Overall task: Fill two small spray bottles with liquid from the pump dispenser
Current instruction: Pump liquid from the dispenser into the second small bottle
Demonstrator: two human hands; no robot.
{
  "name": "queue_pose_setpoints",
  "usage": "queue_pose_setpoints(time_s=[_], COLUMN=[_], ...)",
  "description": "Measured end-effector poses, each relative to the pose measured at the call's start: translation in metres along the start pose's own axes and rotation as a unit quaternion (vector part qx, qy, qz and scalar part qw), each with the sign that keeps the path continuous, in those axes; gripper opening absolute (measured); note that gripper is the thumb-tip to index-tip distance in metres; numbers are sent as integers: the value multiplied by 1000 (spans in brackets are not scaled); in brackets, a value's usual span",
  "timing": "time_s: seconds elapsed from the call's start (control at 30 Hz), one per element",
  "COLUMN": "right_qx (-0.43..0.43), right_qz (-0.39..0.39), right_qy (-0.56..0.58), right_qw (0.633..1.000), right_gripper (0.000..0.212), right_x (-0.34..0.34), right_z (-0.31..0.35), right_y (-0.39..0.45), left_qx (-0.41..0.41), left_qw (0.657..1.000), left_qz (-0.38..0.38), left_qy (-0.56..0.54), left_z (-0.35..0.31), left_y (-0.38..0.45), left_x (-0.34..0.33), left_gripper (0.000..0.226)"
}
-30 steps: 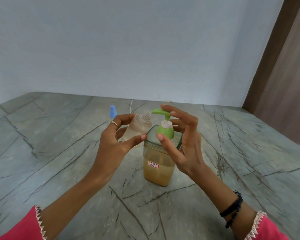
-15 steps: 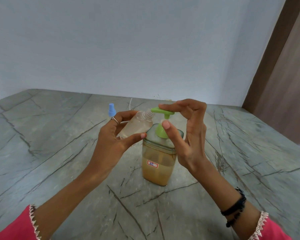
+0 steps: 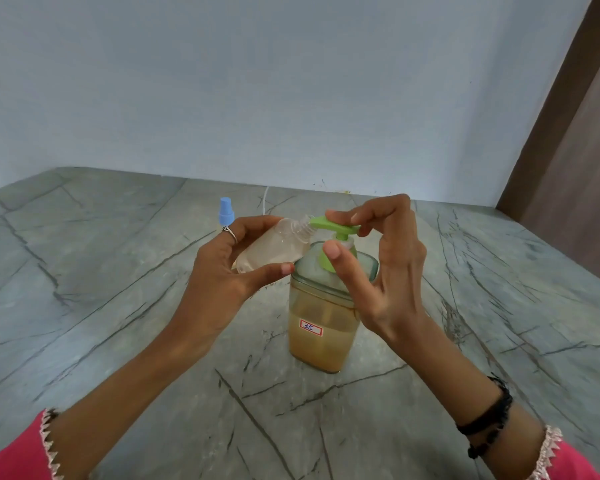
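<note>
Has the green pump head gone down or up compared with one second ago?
Yes. The green pump head now sits lower and closer to the dispenser lid than one second ago, with less white stem showing; the right hand presses it.

The grey veined marble bench [image 3: 84, 306] carries the dispenser [image 3: 321, 327] at centre, with a blue-capped bottle [image 3: 226, 211] standing at its ten o'clock.
</note>
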State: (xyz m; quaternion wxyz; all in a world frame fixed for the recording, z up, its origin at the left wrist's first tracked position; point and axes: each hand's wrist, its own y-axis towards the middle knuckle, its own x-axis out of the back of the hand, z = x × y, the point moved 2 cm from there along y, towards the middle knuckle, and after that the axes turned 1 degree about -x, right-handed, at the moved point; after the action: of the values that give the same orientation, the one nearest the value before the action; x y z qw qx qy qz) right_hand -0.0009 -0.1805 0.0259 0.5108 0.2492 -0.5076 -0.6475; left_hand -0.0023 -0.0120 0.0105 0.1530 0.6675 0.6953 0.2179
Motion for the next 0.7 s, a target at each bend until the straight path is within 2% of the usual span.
queue_pose_setpoints(time_s=[0.4, 0.57, 0.7], right_qx=[84, 64, 26], right_qz=[-19, -10, -9], right_qy=[-28, -37, 19], right_qw=[996, 997, 999], right_gripper=[32, 32, 29], right_x=[-4, -3, 2], right_z=[-7, -5, 2], right_y=[-14, -13, -6], left_qx=[5, 5, 9], left_qw=[1000, 1000, 1000], left_qz=[2, 0, 4], left_qy=[-25, -31, -17], left_z=[2, 0, 0], left_y=[-1, -2, -2], left_x=[0, 0, 0], left_gripper=[47, 47, 48])
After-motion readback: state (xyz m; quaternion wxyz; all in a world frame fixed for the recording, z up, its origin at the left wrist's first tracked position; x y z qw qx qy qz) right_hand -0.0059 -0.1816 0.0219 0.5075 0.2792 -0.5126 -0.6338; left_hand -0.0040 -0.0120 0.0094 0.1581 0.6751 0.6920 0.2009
